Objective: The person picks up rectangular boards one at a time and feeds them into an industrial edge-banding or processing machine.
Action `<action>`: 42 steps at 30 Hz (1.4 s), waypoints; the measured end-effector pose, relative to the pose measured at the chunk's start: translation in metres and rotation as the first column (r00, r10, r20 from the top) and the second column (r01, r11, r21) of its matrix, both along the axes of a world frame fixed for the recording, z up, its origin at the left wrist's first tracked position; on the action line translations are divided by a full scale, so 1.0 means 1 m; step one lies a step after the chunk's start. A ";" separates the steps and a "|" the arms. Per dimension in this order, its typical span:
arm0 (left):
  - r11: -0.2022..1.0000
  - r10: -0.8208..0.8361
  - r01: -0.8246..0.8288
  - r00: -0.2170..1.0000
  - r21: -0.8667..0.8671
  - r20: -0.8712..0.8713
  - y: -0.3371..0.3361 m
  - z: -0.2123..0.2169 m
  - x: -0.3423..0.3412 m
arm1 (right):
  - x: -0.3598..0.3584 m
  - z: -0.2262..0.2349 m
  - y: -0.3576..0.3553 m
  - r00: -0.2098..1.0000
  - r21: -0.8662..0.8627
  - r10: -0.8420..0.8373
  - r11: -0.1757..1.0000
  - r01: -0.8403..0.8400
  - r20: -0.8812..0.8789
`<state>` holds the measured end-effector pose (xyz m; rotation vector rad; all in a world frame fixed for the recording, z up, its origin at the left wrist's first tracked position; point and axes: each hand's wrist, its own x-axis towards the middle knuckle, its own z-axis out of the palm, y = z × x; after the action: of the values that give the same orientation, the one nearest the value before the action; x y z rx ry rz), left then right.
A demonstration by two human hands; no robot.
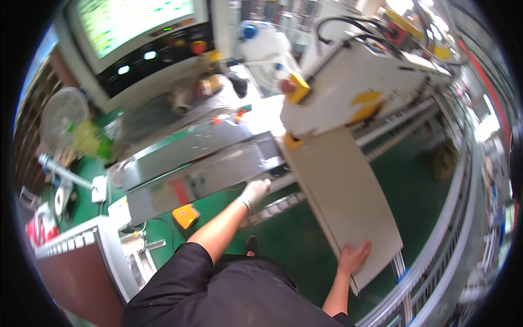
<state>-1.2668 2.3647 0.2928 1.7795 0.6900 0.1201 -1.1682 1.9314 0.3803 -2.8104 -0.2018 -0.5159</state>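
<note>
A long pale beige panel lies slanted across a roller conveyor, one end under a white machine. My left hand, in a light glove, reaches to the panel's left edge near the grey metal table and touches it. My right hand, bare, presses flat on the near end of the panel with fingers spread.
A screen with a control panel stands at the back left. A fan is at far left, a yellow box sits below the metal table, and roller rails curve along the right. The floor is green.
</note>
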 end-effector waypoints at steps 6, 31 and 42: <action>0.926 0.085 0.035 0.951 0.377 -0.297 -0.019 0.075 -0.213 | -0.071 0.005 0.218 0.317 0.409 0.945 0.321 -0.854 -0.079; -0.462 0.456 -0.181 -0.888 0.868 0.057 -0.719 0.062 -0.987 | -0.292 -0.061 0.254 0.074 0.232 0.981 0.031 -0.972 0.177; -0.825 -0.471 0.506 -0.862 0.254 0.187 -0.918 -0.009 -1.197 | -0.439 -0.109 0.067 -0.483 0.176 0.492 -0.546 -0.819 -0.724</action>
<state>-2.4637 1.4467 0.2840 1.1619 -1.9580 -1.1790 -1.6075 1.9981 0.2717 -1.3990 -2.8130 1.0539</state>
